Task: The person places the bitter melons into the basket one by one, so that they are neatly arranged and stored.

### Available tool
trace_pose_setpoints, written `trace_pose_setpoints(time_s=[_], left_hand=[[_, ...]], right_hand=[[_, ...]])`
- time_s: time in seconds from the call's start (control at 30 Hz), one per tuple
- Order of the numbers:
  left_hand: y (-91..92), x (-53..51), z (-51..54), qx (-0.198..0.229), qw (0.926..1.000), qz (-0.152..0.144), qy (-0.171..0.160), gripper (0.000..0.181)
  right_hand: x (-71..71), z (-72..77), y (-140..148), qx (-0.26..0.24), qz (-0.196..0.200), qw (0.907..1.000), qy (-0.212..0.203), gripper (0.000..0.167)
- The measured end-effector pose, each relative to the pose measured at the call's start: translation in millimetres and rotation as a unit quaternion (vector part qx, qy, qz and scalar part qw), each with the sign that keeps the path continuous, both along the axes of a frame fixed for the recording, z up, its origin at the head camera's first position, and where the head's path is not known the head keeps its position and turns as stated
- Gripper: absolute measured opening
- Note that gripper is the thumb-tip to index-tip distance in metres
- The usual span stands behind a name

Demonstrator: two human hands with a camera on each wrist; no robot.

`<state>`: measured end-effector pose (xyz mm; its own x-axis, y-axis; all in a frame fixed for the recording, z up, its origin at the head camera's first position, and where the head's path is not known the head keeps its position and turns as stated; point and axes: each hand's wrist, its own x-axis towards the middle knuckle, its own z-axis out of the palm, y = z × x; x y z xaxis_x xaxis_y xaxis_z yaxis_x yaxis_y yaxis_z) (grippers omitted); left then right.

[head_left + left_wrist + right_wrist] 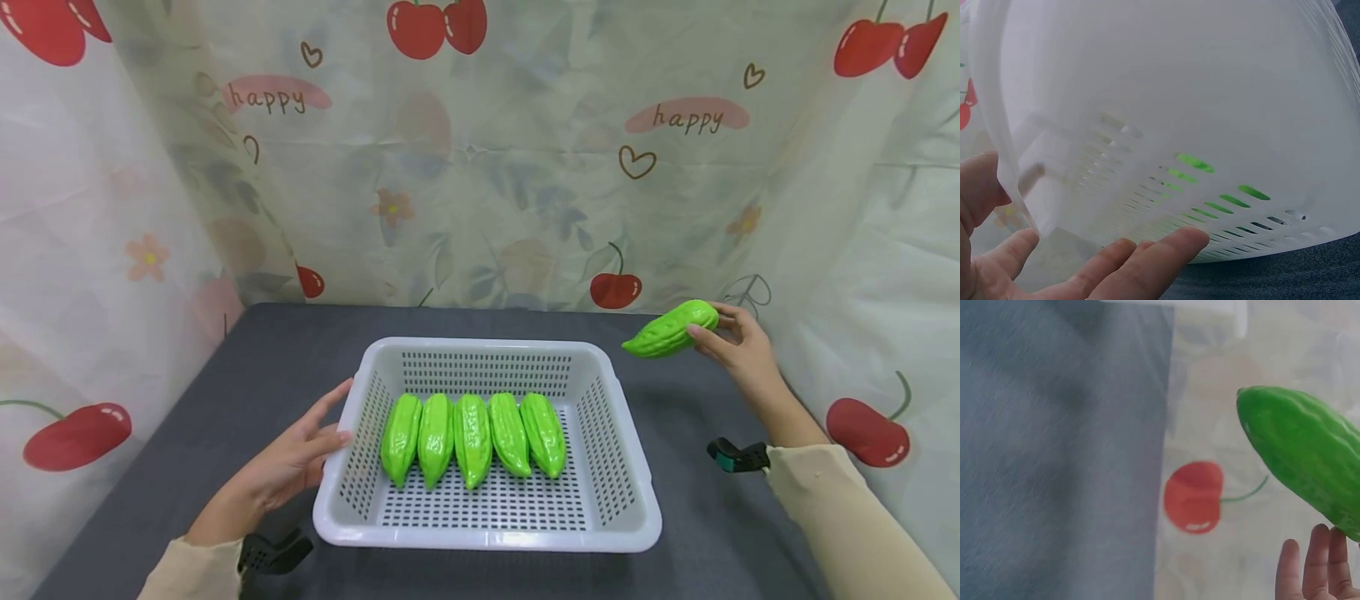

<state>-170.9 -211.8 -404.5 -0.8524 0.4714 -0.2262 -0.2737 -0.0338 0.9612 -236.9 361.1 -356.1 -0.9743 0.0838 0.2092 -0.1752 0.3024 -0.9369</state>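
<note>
A white plastic basket (pixel 487 537) with slotted walls stands on the dark table. Several bright green bitter melons (pixel 472 437) lie side by side in it. At its left side, my left hand (pixel 288 458) holds the rim. In the left wrist view, the thumb and forefinger (pixel 1019 247) are at the rim's edge, with other fingers beneath the outer wall. My right hand (pixel 738 346), to the right of the basket, grips another bitter melon (pixel 670 331) near its blunt end, its pointed end toward the left. This melon is raised above the table's far right part.
A dark grey cloth surface (pixel 300 350) covers the table. A pale curtain (pixel 495 192) printed with cherries hangs behind and on both sides, close to the right arm. Black bands with small devices (pixel 738 456) sit on both wrists.
</note>
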Motion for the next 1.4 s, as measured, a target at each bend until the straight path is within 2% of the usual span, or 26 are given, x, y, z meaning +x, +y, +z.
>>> trace_pose_setpoints(time_s=[0.27,0.37,0.53,0.6,0.8,1.03,1.27,1.4], left_hand=[[-0.4,0.5,-0.1,-0.002,1.0,0.0,0.003,0.082],[-0.4,0.7,-0.2,-0.001,1.0,0.0,0.004,0.082],[-0.4,0.4,-0.5,-0.001,1.0,-0.001,0.002,0.081],[-0.5,0.3,-0.6,0.0,1.0,0.0,0.001,0.081],[-0.8,-0.1,-0.9,0.0,1.0,-0.001,0.0,0.082],[-0.9,-0.4,-2.0,-0.001,1.0,-0.002,0.006,0.081],[-0.7,-0.4,-2.4,-0.004,1.0,0.001,0.008,0.081],[-0.5,-0.2,-1.8,-0.005,1.0,0.003,0.007,0.081]], right_hand=[[5.8,17.4,-19.8,0.037,0.002,0.9987,0.036,0.038],[8.0,21.7,-26.0,0.03,0.015,0.9982,0.049,0.036],[12.8,25.7,-35.0,-0.012,0.06,0.9963,0.061,0.036],[14.4,26.3,-38.2,-0.015,0.074,0.9955,0.058,0.036],[17.8,24.8,-45.3,0.049,0.09,0.9939,0.043,0.039],[19.5,16.8,-51.9,0.079,0.114,0.9902,0.016,0.044],[19.7,9.0,-57.3,0.113,0.144,0.983,-0.01,0.046],[20.1,7.6,-60.2,0.132,0.162,0.9769,-0.044,0.05]])
